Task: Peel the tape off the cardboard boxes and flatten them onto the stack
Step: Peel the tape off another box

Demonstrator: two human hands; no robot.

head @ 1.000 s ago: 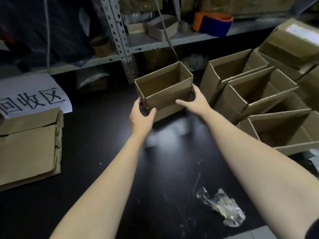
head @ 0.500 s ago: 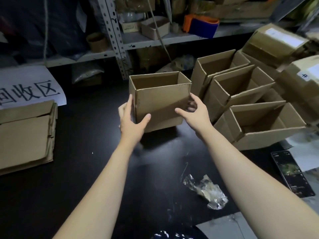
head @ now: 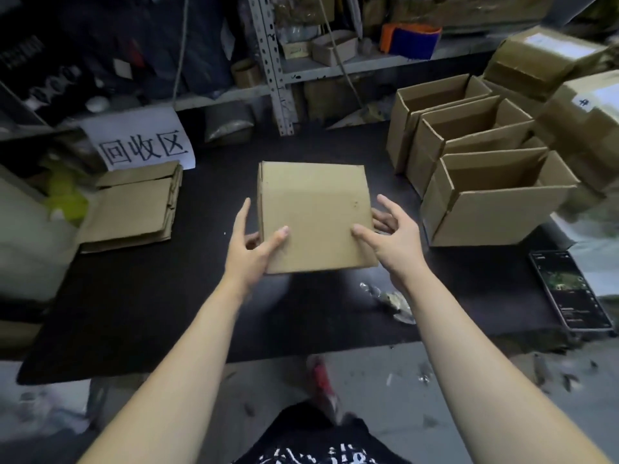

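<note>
Box (head: 315,216), open-topped a second ago, now shows a plain panel, held over mid table (head: 150,296). Left hand (head: 251,252) and right hand (head: 392,239) pinch its near corners, thumbs on top. Possibly flattening; stack (head: 134,209) lies left.

The box (head: 315,216) is plain brown cardboard, matt, its broad face smooth but for a few small dents near the right edge. Left of the box, the stack (head: 134,209) of flattened sheets is the same dull cardboard. Right of the box, the open boxes (head: 485,202) match it. Under the box the bench (head: 150,296) has a black matt top. By the box's lower right corner lies crumpled tape (head: 392,299), clear glossy plastic. Further right of the box, a phone (head: 569,289) shows a glossy screen. Behind the box stand a shelf post (head: 273,61) of grey perforated metal and a sign (head: 144,142) of white paper.
</note>
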